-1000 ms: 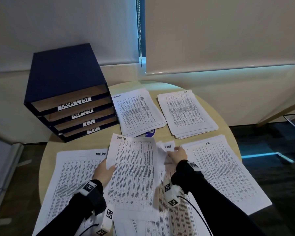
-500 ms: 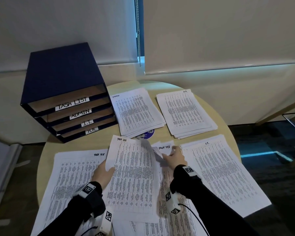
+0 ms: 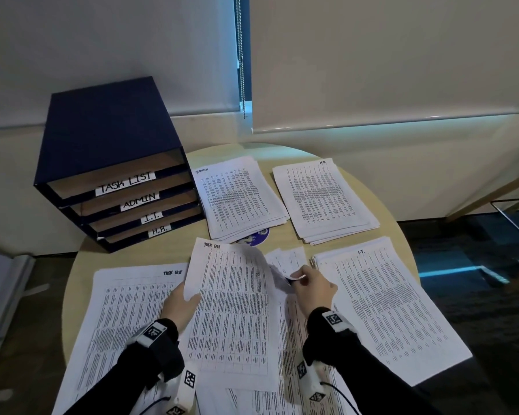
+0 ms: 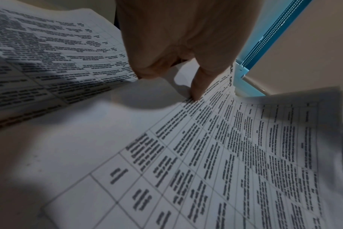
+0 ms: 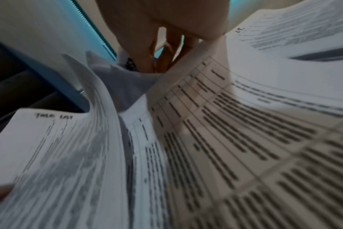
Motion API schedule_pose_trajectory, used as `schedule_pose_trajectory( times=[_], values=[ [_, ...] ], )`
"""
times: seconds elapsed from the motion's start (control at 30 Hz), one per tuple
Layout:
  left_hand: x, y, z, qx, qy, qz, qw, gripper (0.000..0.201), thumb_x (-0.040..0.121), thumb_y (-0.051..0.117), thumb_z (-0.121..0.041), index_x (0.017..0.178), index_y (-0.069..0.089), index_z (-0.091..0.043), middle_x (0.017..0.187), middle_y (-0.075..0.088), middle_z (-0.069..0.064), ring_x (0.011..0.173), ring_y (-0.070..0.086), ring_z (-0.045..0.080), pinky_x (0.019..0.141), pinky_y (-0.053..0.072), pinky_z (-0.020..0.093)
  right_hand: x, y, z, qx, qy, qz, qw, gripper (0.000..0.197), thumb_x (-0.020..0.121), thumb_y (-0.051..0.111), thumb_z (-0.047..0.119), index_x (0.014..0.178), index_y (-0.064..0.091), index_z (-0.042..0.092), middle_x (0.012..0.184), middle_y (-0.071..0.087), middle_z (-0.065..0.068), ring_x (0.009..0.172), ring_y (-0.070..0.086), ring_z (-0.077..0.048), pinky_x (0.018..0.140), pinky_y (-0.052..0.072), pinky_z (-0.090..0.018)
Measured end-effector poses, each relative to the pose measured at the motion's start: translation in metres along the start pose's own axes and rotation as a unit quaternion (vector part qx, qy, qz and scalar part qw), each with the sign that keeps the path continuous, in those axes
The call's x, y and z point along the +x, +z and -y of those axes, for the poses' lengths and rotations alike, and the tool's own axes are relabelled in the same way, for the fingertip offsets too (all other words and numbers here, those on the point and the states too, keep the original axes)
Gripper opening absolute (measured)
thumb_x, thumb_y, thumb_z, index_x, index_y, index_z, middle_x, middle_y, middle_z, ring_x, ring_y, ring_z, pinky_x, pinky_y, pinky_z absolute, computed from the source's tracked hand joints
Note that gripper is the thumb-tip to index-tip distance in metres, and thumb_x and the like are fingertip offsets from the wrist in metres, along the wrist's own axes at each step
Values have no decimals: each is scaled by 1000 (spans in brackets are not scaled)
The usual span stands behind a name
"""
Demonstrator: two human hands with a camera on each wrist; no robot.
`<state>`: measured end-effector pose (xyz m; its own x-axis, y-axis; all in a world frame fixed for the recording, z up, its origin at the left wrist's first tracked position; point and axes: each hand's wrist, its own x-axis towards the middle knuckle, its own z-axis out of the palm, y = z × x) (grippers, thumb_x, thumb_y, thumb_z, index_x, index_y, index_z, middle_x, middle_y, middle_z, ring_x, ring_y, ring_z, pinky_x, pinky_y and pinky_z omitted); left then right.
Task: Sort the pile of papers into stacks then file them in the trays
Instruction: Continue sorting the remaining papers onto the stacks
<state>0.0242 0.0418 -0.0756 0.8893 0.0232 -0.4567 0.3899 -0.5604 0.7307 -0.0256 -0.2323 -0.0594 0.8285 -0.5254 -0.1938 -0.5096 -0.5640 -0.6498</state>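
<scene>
On the round table (image 3: 219, 154), my left hand (image 3: 189, 298) grips the left edge of a sheet headed TASK LIST (image 3: 234, 310), raised above the middle pile of papers (image 3: 288, 330). In the left wrist view the thumb (image 4: 196, 86) presses on that sheet (image 4: 225, 155). My right hand (image 3: 297, 278) pinches the curled top corner of a sheet on the pile, seen close in the right wrist view (image 5: 162, 58). Sorted stacks lie around: task list (image 3: 126, 310), admin (image 3: 237, 199), H.R. (image 3: 321, 199) and I.T. (image 3: 381, 301).
A dark blue tray unit (image 3: 111, 130) stands at the table's back left, its slots labelled TASK LIST, ADMIN, I.T. and H.R. A round blue sticker (image 3: 256, 236) peeks from under the admin stack. Window blinds and a bead chain (image 3: 240, 55) hang behind.
My right hand has drawn slightly nearer and curled up the corner of the pile's top sheet, hiding its heading. My left hand keeps the task list sheet raised in about the same place.
</scene>
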Motion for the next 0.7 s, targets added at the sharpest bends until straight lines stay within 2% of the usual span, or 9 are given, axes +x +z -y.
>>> schedule_pose_trajectory(
  times=[0.13,0.2,0.3,0.37,0.4,0.47,0.5,0.6,0.7],
  values=[
    [-2,0,1,-6,6,2,1000,43,97,52,-12,140,46,-15,129,60,7,110,57,26,98,45,37,-8,0,-6,-62,-74,-28,995,11,79,64,12,81,64,22,93,44,5,96,46,-15,96,19,-37],
    [-3,-1,1,-5,13,2,1000,44,97,52,-14,141,46,-14,130,59,8,112,57,27,99,45,38,-9,-5,1,-72,-106,-16,992,12,83,58,10,87,55,21,94,45,6,97,48,-17,103,16,-40],
    [-5,-4,0,-8,21,-1,1000,44,97,52,-14,141,46,-14,130,59,8,114,57,28,99,44,38,-10,-17,15,-33,-148,52,987,14,93,45,7,91,38,19,79,59,7,76,54,-15,109,14,-36],
    [-5,-8,0,-12,21,-2,1000,44,97,52,-14,141,45,-13,130,59,9,115,57,29,100,45,39,-19,-25,22,-13,-200,82,976,13,97,44,11,91,35,19,72,58,8,64,49,-11,96,29,-29],
    [-5,-10,0,-18,21,-1,1000,44,97,52,-14,141,45,-13,131,58,9,116,56,29,101,44,41,-24,-28,24,7,-218,85,972,14,98,44,14,90,34,20,71,56,8,61,49,-9,81,36,-22],
    [-5,-14,-1,-35,18,3,999,44,97,52,-13,141,45,-12,131,58,10,118,55,29,103,43,41,-33,-34,26,80,-220,69,970,16,99,44,13,88,33,19,71,56,7,56,52,-1,53,36,-12],
    [-5,-16,-1,-41,17,5,999,44,97,53,-13,140,46,-12,131,58,9,118,54,29,103,42,42,-36,-36,27,113,-212,56,969,16,98,44,11,88,33,17,70,56,9,55,53,2,48,35,-12],
    [-7,-19,0,-53,14,12,998,43,97,54,-13,139,47,-12,131,58,9,119,54,29,104,41,42,-39,-41,29,161,-196,42,966,22,97,45,6,85,31,19,71,58,14,58,54,7,52,37,-18],
    [-9,-21,0,-57,13,19,998,43,97,54,-14,139,47,-12,132,58,10,119,54,29,105,41,43,-31,-47,30,219,-152,-7,964,19,96,48,7,86,36,18,68,56,8,54,50,2,54,37,-28]
  ],
)
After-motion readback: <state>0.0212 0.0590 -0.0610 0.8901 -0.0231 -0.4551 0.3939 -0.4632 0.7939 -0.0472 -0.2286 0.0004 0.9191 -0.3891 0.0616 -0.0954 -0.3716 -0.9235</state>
